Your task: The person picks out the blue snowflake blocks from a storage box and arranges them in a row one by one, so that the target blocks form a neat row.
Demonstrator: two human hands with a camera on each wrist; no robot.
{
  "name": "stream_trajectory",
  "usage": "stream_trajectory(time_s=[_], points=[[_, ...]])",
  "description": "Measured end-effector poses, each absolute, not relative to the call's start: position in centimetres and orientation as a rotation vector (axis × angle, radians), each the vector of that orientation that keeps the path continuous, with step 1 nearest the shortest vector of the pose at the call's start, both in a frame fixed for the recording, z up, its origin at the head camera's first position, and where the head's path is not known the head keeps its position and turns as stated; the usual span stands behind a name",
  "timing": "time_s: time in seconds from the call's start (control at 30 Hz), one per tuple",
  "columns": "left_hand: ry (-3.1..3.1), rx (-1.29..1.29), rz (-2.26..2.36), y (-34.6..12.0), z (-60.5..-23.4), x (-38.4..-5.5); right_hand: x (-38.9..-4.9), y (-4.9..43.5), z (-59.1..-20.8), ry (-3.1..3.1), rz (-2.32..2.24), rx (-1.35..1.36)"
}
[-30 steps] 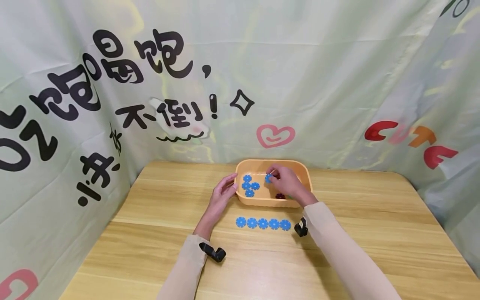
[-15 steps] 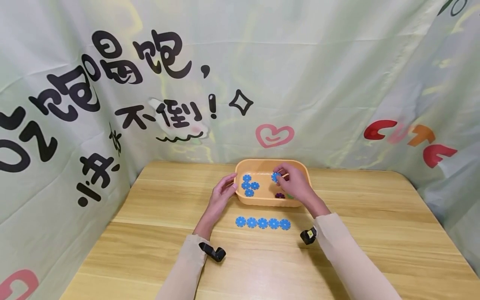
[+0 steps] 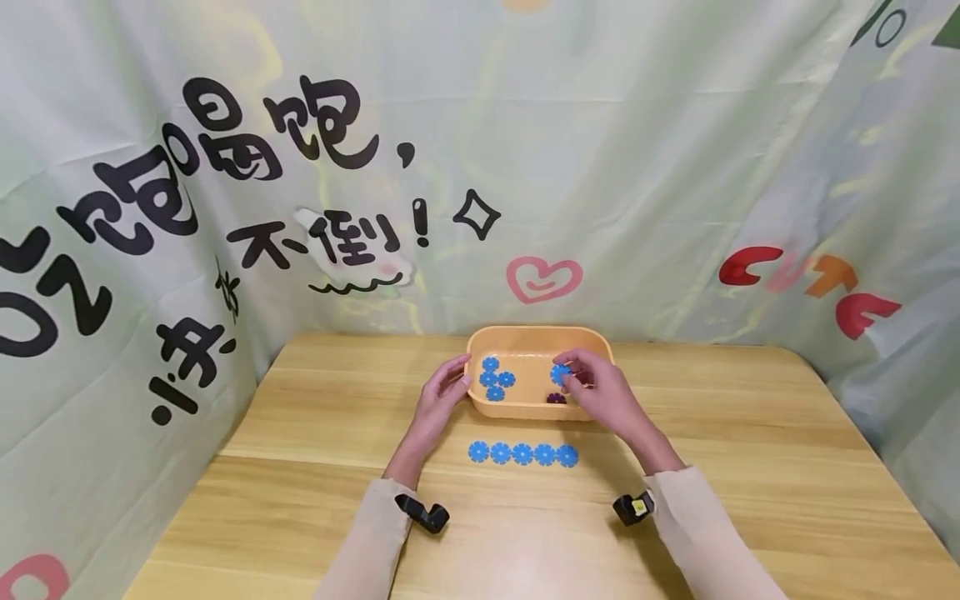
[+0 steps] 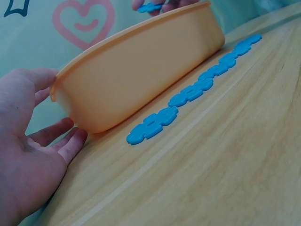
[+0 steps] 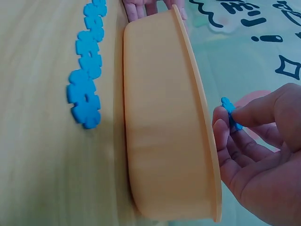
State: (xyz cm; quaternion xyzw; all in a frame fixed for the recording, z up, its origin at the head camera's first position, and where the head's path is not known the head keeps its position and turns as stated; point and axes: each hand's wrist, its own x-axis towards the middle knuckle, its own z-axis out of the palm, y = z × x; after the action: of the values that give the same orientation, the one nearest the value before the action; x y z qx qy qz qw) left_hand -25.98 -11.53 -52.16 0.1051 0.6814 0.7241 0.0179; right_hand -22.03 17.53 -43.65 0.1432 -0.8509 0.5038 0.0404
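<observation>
Above the right-hand part of the orange tub (image 3: 525, 411), a blue disc (image 3: 560, 375) with a notched, flower-like edge is pinched between the thumb and fingertips of the right hand (image 3: 606, 393). That pinch is closed right down on the disc, which sits higher than the tub's rim in both wrist views; the other fingers are bent in toward the palm.

At the tub's left end, the left hand (image 3: 441, 398) rests its spread, slightly bent fingers against the outside, some up at the rim and others lower on the wall, grasping no disc.

Inside the tub, four more blue discs (image 3: 495, 379) lie bunched toward the left, close to one another. A dark disc (image 3: 556, 398) lies near the front wall, just below the held one; its exact colour is hard to tell.

Outside, just in front of the tub, a row of five blue discs (image 3: 523, 454) runs flat along the wooden table (image 3: 300, 492), edge to edge or nearly so; whether they are joined is unclear.

Both forearms wear pale sleeves (image 3: 708, 525), each with a small black camera (image 3: 423, 512) at the wrist. Behind the table hangs a pale green cloth (image 3: 637, 167) printed with black lettering (image 3: 258, 154), a pink heart (image 3: 542, 286) and colourful letters.
</observation>
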Motion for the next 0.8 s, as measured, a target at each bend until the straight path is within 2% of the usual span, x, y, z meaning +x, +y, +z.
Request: stream_trajectory(time_s=[0.47,0.8], points=[[2.109,0.303,2.256,-11.3,-52.2,-26.0,-18.9,19.4,-43.2,-2.574,1.559,0.423],[2.096,0.323,2.263,-11.4,-52.3,-26.0,-17.3,21.4,-44.2,-2.559,1.555,0.401]])
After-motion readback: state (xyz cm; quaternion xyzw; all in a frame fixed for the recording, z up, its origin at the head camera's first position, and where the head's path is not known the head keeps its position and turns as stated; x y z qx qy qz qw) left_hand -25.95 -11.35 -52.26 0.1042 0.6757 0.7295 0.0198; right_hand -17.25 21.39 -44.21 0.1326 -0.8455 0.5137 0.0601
